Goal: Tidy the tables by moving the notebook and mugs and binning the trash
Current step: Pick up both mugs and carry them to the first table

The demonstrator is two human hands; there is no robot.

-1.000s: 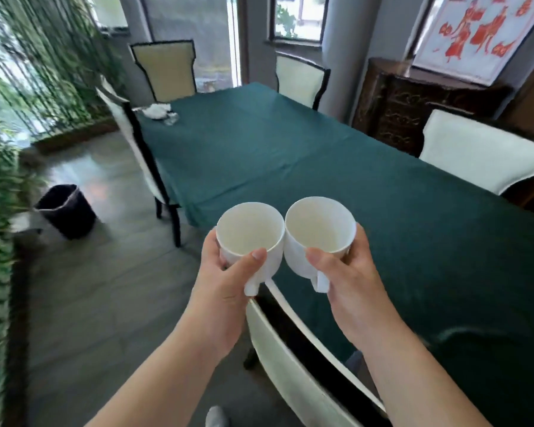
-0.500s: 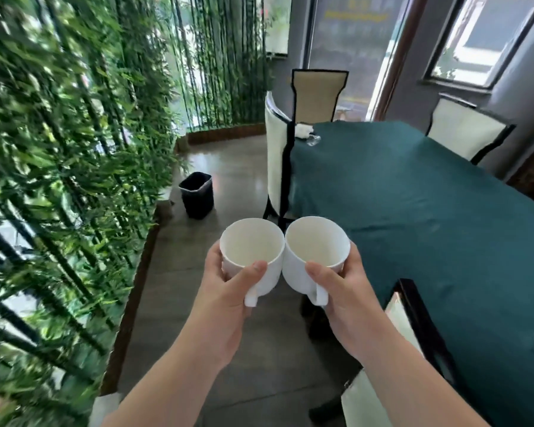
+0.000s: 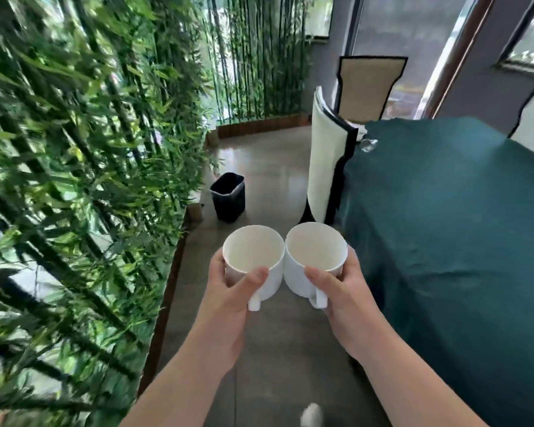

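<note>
I hold two empty white mugs side by side over the floor, their rims touching. My left hand (image 3: pixel 228 294) grips the left mug (image 3: pixel 253 257), thumb over its near rim. My right hand (image 3: pixel 346 291) grips the right mug (image 3: pixel 316 254) the same way. Both handles point down towards me. A black bin (image 3: pixel 228 195) stands on the floor ahead, by the bamboo. At the far corner of the green-clothed table (image 3: pixel 444 211) lies a bit of clear and white trash (image 3: pixel 367 143), partly hidden by a chair back. No notebook is in view.
A bamboo screen (image 3: pixel 74 180) in a wooden planter runs along the left. A white chair (image 3: pixel 324 155) is pushed against the table's near side; two more chairs (image 3: pixel 367 87) stand at its far end. A grey floor aisle (image 3: pixel 275 349) lies between bamboo and table.
My view has swung left and moved along the aisle: the table now lies to my right, the bamboo fills the left, and the bin is closer. Both hands keep hold of the mugs.
</note>
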